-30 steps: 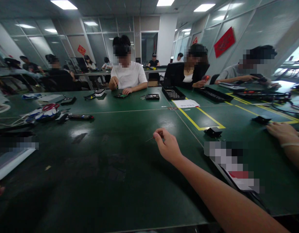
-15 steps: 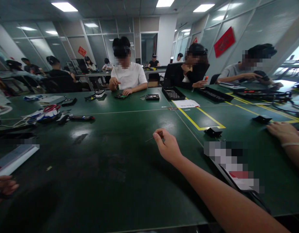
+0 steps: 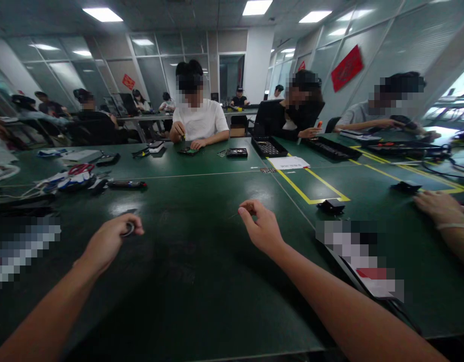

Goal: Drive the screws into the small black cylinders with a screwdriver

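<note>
Above the green table (image 3: 201, 311), my left hand (image 3: 107, 241) is closed around a small dark ring with a pale rim (image 3: 129, 229), held between curled fingers; its exact kind I cannot make out. My right hand (image 3: 260, 226) pinches a thin, needle-like rod (image 3: 234, 216) between thumb and forefinger, its tip pointing left. The rod is faint against the dark surface. A wide gap separates the two hands, and neither touches the other's item.
To the right lie a blurred-out packet (image 3: 375, 274) and a small black part (image 3: 331, 206). Another person's hand (image 3: 439, 206) rests at the right edge. Cables and gloves (image 3: 75, 178) and a black pen-like tool (image 3: 126, 184) lie at left. Co-workers sit opposite.
My left hand has come from the left edge into the middle left, with the dark ring in its fingers. My right hand stays almost still, pinching the thin rod.
</note>
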The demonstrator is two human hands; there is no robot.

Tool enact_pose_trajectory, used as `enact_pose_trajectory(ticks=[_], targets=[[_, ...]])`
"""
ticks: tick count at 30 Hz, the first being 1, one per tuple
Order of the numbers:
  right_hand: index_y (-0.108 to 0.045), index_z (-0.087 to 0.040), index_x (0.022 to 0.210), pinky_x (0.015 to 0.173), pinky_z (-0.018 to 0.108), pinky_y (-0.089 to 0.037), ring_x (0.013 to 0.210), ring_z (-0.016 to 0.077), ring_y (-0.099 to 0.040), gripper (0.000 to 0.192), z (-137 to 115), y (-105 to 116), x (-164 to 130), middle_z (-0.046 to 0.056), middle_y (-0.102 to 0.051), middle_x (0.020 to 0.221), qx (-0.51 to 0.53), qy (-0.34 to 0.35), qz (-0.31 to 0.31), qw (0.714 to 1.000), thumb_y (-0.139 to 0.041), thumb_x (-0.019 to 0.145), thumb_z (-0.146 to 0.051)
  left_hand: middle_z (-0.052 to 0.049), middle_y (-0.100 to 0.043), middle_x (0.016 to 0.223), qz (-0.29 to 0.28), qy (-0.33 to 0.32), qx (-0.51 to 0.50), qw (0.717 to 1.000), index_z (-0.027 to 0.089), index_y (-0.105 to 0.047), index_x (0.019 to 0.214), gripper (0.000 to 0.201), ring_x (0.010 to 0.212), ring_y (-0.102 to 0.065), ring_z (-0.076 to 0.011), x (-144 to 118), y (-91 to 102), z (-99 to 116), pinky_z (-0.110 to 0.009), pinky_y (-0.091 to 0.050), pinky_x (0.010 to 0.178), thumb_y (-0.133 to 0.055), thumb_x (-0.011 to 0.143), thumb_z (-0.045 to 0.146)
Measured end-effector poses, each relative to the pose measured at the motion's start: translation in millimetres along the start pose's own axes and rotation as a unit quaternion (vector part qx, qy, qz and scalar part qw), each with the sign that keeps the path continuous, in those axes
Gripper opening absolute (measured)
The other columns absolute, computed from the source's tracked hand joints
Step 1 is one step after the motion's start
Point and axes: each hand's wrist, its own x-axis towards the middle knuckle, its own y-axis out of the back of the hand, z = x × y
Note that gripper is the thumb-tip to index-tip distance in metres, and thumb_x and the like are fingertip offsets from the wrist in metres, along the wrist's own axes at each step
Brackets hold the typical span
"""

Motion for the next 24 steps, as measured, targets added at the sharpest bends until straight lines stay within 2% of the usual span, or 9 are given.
enact_pose_trajectory(ticks=[2, 4, 7, 11, 13, 16, 18, 21, 24], targets=[[-0.062, -0.022, 0.085, 0.067, 0.031, -0.047, 0.071, 0.0183, -0.063, 0.024, -1, 1, 1, 0.002, -0.067, 0.075, -0.01, -0.005, 0.0, 1.0, -0.056, 0.095, -0.042, -0.004, -0.063, 0.077, -0.052, -0.067, -0.076, 0.994, 0.018, -0.058, 0.074, 0.02, 0.079, -0.06, -0.0212, 16, -36.6, 19, -0.032, -0.047, 0.078, -0.041, 0.069, 0.028], [-0.059, -0.022, 0.078, 0.062, 0.03, -0.043, 0.065, 0.0171, -0.059, 0.029, -1, 2, 2, 0.001, -0.063, 0.069, -0.017, -0.014, 0.002, 1.0, -0.057, 0.094, -0.046, -0.004, -0.06, 0.081, -0.077, -0.128, -0.069, 0.986, 0.019, -0.057, 0.079, 0.017, 0.081, -0.056, -0.0219, 26, -76.1, 41, -0.033, -0.045, 0.077, -0.044, 0.074, 0.028], [-0.058, -0.022, 0.076, 0.061, 0.03, -0.041, 0.062, 0.0164, -0.056, 0.031, -4, 5, 3, -0.001, -0.061, 0.066, -0.005, -0.042, 0.009, 0.999, -0.058, 0.093, -0.048, -0.003, -0.058, 0.091, -0.093, -0.144, -0.037, 0.984, 0.019, -0.054, 0.101, 0.028, 0.082, -0.055, -0.0203, 31, -134.3, 68, -0.033, -0.045, 0.077, -0.054, 0.072, 0.019], [-0.059, -0.022, 0.079, 0.06, 0.03, -0.04, 0.062, 0.0159, -0.055, 0.03, -14, 14, 7, -0.001, -0.06, 0.067, 0.054, -0.105, 0.017, 0.993, -0.056, 0.094, -0.048, -0.008, -0.06, 0.101, -0.082, -0.186, -0.011, 0.979, 0.017, -0.052, 0.106, 0.024, 0.094, -0.057, -0.0224, 28, -187.6, 74, -0.038, -0.046, 0.089, -0.051, 0.083, 0.01], [-0.061, -0.022, 0.082, 0.064, 0.031, -0.043, 0.067, 0.0166, -0.059, 0.027, -19, 16, 11, -0.001, -0.062, 0.071, 0.088, -0.12, -0.019, 0.989, -0.056, 0.094, -0.045, -0.009, -0.062, 0.105, -0.096, -0.222, 0.008, 0.97, 0.017, -0.055, 0.106, 0.019, 0.1, -0.058, -0.0245, 27, -197.1, 69, -0.042, -0.045, 0.094, -0.053, 0.088, 0.011], [-0.065, -0.02, 0.088, 0.067, 0.031, -0.046, 0.07, 0.0165, -0.061, 0.024, -19, 11, 17, 0.001, -0.067, 0.077, 0.151, -0.133, -0.04, 0.979, -0.058, 0.092, -0.043, -0.007, -0.065, 0.113, -0.122, -0.263, 0.027, 0.957, 0.02, -0.06, 0.109, 0.021, 0.106, -0.057, -0.0263, 25, -196.2, 62, -0.047, -0.042, 0.101, -0.058, 0.089, 0.013], [-0.064, -0.02, 0.085, 0.067, 0.031, -0.048, 0.068, 0.0153, -0.059, 0.024, -11, 3, 18, 0.001, -0.065, 0.075, 0.213, -0.157, 0.006, 0.964, -0.06, 0.09, -0.043, -0.006, -0.066, 0.115, -0.126, -0.26, 0.018, 0.957, 0.022, -0.062, 0.111, 0.024, 0.107, -0.058, -0.026, 24, -192.8, 60, -0.048, -0.042, 0.103, -0.06, 0.089, 0.013], [-0.062, -0.021, 0.08, 0.065, 0.03, -0.048, 0.063, 0.0135, -0.056, 0.024, 7, -10, 14, -0.001, -0.062, 0.07, 0.326, -0.193, 0.088, 0.921, -0.064, 0.087, -0.044, -0.005, -0.067, 0.115, -0.134, -0.238, -0.014, 0.962, 0.023, -0.062, 0.113, 0.027, 0.108, -0.059, -0.0249, 24, -190.5, 59, -0.046, -0.045, 0.103, -0.063, 0.088, 0.012], [-0.065, -0.02, 0.085, 0.067, 0.031, -0.05, 0.067, 0.0139, -0.059, 0.025, 20, -16, 7, 0.0, -0.066, 0.076, 0.353, -0.215, 0.085, 0.907, -0.071, 0.082, -0.044, -0.005, -0.067, 0.117, -0.149, -0.235, -0.036, 0.96, 0.022, -0.062, 0.116, 0.03, 0.111, -0.06, -0.0242, 24, -191.1, 58, -0.044, -0.045, 0.105, -0.065, 0.088, 0.012]])
